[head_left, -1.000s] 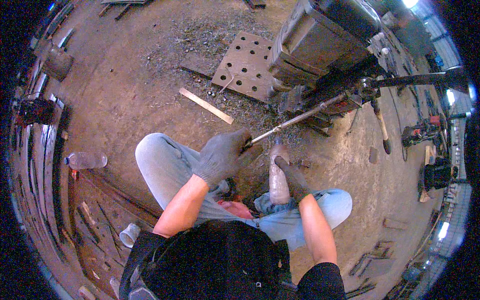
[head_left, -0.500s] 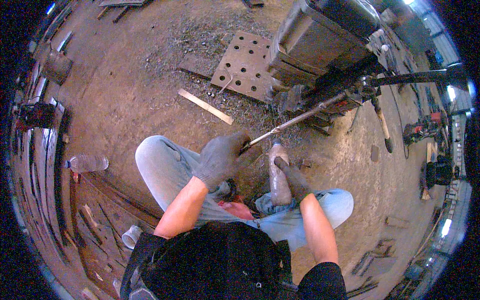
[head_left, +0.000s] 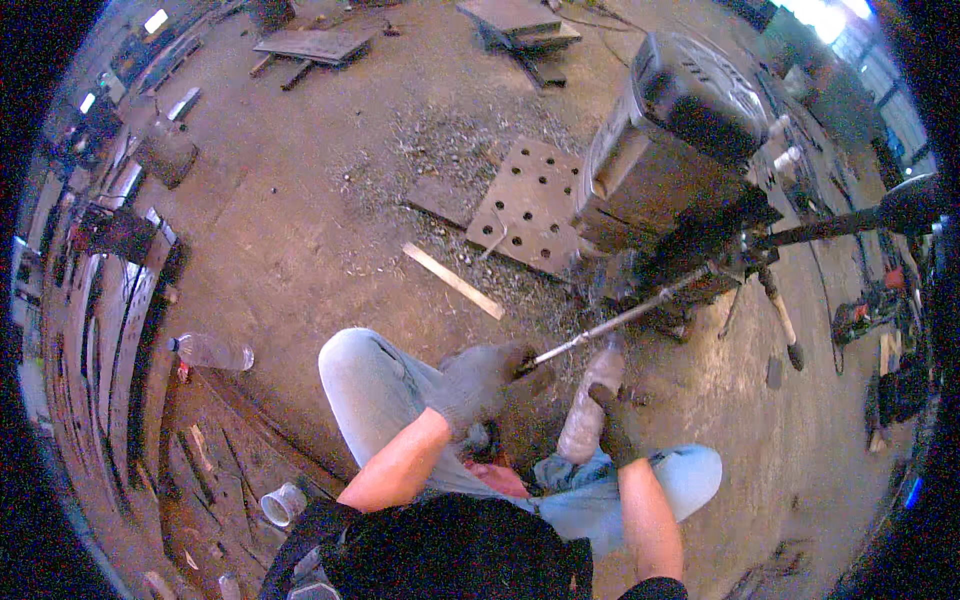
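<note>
My left hand [head_left: 485,385], in a dark grey glove, is closed round the near end of a thin metal rod [head_left: 620,322]. That rod slants up and right to a dark, boxy machine [head_left: 660,165], meeting it near its lower side. In my gloved right hand [head_left: 620,428] is a cloudy plastic bottle [head_left: 580,425] with a blue cap, tilted with the cap pointing away from me, close to the rod. The bottle's lower end is over my lap, between my bent, jeans-clad legs. Beside the machine lies a steel plate [head_left: 513,217] with several round holes.
A wooden strip [head_left: 453,281] and scattered metal shavings lie on the floor ahead. Leftward are a clear bottle [head_left: 215,351] on its side, a white cup [head_left: 284,504] and long metal bars [head_left: 135,300]. More steel plates [head_left: 315,45] rest farther off; a wooden-handled tool [head_left: 780,315] stands at right.
The view has tilted up, so the scene sits lower and farther right, with more floor showing at the top. The bottle leans more to the right. Both hands keep their holds.
</note>
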